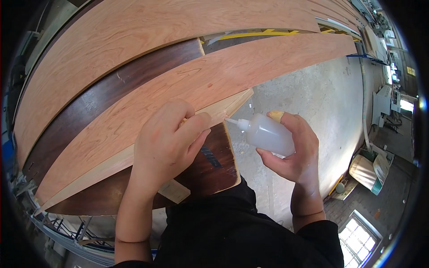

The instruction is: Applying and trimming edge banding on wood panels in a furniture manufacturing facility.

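R hand [292, 149] gripping squeeze bottle [268, 134], nozzle pointing at veneer strip [187, 96] end. L hand [167, 143] pressing strip edge, prob. pinching. Bottle light, soft; holding mid-body. Veneer thin, brittle; supporting near end.

Pale paper label [174, 191] under dark board [214, 165]

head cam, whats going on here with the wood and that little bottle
A person stands at a stack of long wooden boards. Their left hand presses down on the end of a light reddish board that lies over a dark brown board. Their right hand holds a small translucent squeeze bottle, tilted so its nozzle points at the pale edge at the light board's end. The nozzle tip sits right at that edge; whether anything is coming out cannot be told.
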A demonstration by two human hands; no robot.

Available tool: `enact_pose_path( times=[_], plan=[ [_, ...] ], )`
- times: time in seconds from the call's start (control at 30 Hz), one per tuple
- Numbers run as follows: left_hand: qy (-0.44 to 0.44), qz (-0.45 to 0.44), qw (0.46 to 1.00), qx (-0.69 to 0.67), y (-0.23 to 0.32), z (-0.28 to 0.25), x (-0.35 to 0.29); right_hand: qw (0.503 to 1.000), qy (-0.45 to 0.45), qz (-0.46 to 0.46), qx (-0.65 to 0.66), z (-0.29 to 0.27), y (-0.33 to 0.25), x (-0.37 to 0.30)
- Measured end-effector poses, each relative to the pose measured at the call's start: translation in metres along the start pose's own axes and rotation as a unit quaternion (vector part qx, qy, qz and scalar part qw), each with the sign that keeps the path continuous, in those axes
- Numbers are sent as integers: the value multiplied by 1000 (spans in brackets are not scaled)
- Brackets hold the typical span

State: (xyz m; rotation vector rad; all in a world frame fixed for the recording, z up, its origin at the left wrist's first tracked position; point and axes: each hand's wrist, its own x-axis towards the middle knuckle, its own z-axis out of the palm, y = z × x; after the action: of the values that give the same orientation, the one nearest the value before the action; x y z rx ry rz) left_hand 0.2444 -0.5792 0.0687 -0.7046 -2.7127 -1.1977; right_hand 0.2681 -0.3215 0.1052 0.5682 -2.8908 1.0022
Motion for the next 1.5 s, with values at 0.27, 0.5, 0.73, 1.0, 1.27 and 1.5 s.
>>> enact_pose_path(
  times=[0.27, 0.5, 0.73, 1.0, 1.27, 1.5],
  plan=[
    [3, 6, 1000, 18, 1, 0, -2, 974, -39, 140, 175, 11, 18, -19],
    [-7, 34, 998, 45, 2, 0, -1, 865, 46, 197, 459, 51, 31, -62],
    [-12, 34, 997, 62, 5, -1, -1, 813, 73, 208, 539, 76, 26, -90],
    [4, 6, 1000, 28, 8, -3, 1, 928, 22, 99, 359, 101, 16, -98],
    [36, 11, 999, 4, 5, -2, -1, 961, 10, -59, 268, 114, -17, -69],
    [86, -4, 995, -56, -2, -8, -4, 956, -32, -117, 268, 146, -41, -72]
  ],
)
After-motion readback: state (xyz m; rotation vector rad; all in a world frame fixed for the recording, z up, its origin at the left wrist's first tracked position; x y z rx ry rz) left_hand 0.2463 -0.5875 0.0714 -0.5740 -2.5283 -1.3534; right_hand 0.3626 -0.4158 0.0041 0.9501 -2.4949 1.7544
